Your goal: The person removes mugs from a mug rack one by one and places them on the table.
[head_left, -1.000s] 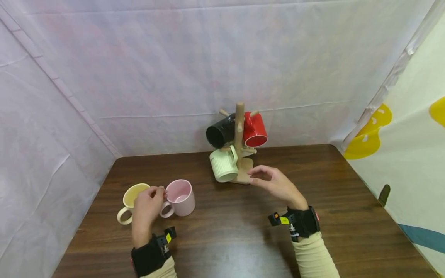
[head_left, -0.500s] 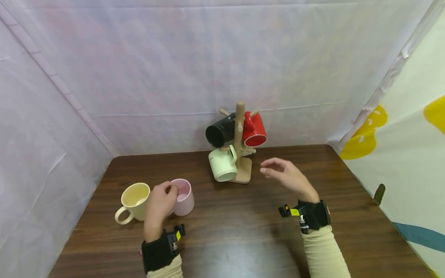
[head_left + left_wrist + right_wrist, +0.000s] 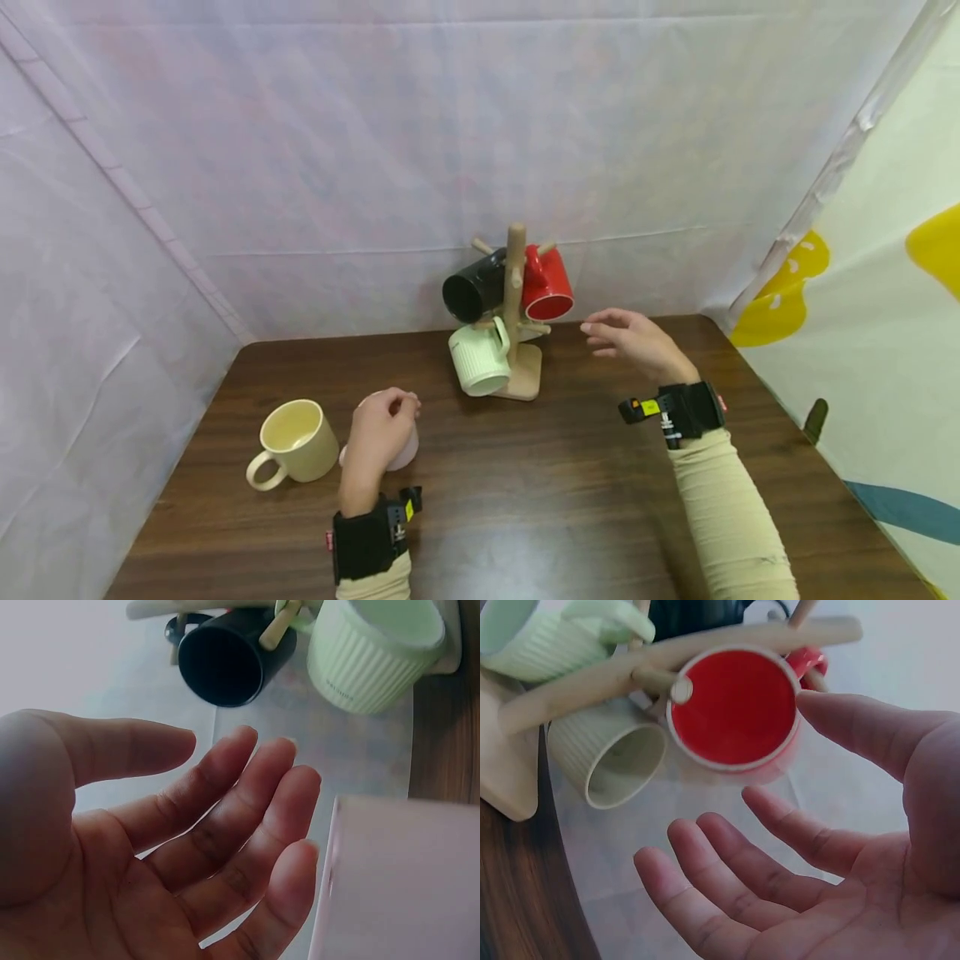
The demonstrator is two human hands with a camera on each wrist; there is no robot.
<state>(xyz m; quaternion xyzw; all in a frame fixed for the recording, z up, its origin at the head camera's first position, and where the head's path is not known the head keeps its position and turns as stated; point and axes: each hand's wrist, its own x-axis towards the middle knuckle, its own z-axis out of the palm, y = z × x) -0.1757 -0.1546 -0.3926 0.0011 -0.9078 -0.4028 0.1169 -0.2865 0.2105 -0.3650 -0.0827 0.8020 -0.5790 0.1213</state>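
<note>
My left hand [image 3: 381, 429] hovers over the pink mug [image 3: 407, 454], hiding most of it in the head view. In the left wrist view its fingers are loosely bent and hold nothing, with the pink mug [image 3: 405, 877] beside them. My right hand [image 3: 637, 342] is in the air to the right of the wooden mug tree [image 3: 513, 300], nearest the red mug [image 3: 547, 287]. Its fingers are spread and bare in the right wrist view, just short of the red mug [image 3: 731, 709]. A black mug [image 3: 472, 287] and a light green ribbed mug [image 3: 480, 358] also hang on the tree.
A yellow mug [image 3: 300, 442] stands upright on the brown table [image 3: 540, 517], left of the pink one. Behind the tree, a pale ribbed mug [image 3: 604, 754] hangs low. White cloth [image 3: 360, 167] walls the back and left sides.
My left hand has moved right, from between the yellow and pink mugs to over the pink mug. My right hand has drawn away from the tree's base, rightward and farther back.
</note>
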